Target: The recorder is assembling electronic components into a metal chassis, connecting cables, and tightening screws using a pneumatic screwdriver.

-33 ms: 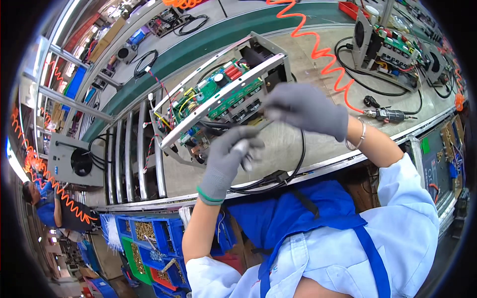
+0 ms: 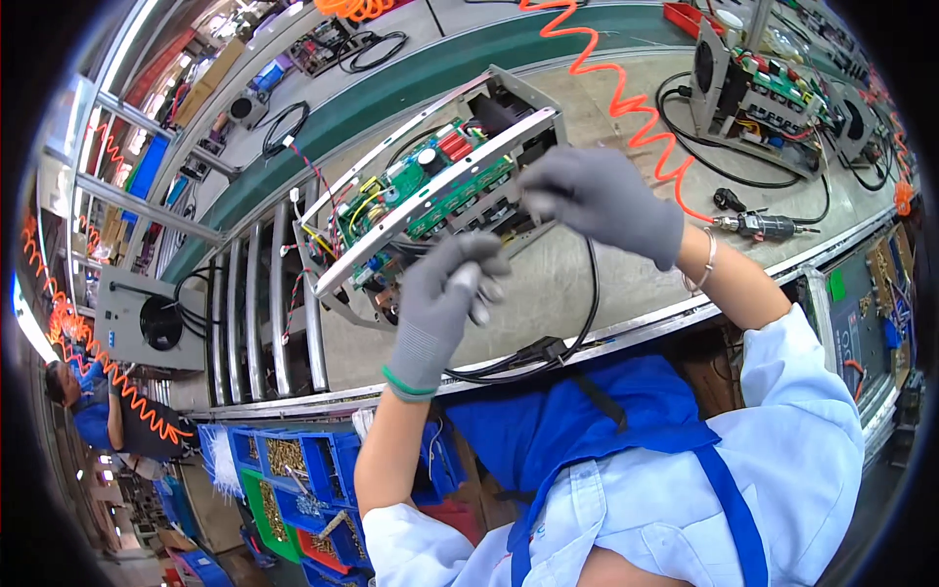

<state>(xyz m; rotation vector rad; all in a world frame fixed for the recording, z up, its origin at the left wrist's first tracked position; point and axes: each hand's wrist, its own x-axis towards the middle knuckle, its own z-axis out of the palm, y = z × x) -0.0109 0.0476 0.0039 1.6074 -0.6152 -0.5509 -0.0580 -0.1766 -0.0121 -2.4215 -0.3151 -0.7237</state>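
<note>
An open metal chassis lies on the workbench in front of me, its rails exposed around a green circuit board with red and yellow parts. My left hand, in a grey glove with a green cuff, is at the chassis's near side with fingers curled toward the thumb. My right hand, gloved in grey too, pinches its fingers together by the near right corner of the chassis. What either hand may hold is too small or hidden to make out. A black power cable runs beneath the right hand.
At the right lie a power screwdriver on a coiled orange hose and another opened unit. Metal rollers and a grey panel with a fan are left. Blue bins of screws stand below. A co-worker is at far left.
My left hand has shifted slightly left and up, and my right hand slightly up, so the gap between them is wider. The chassis stays about where it was.
</note>
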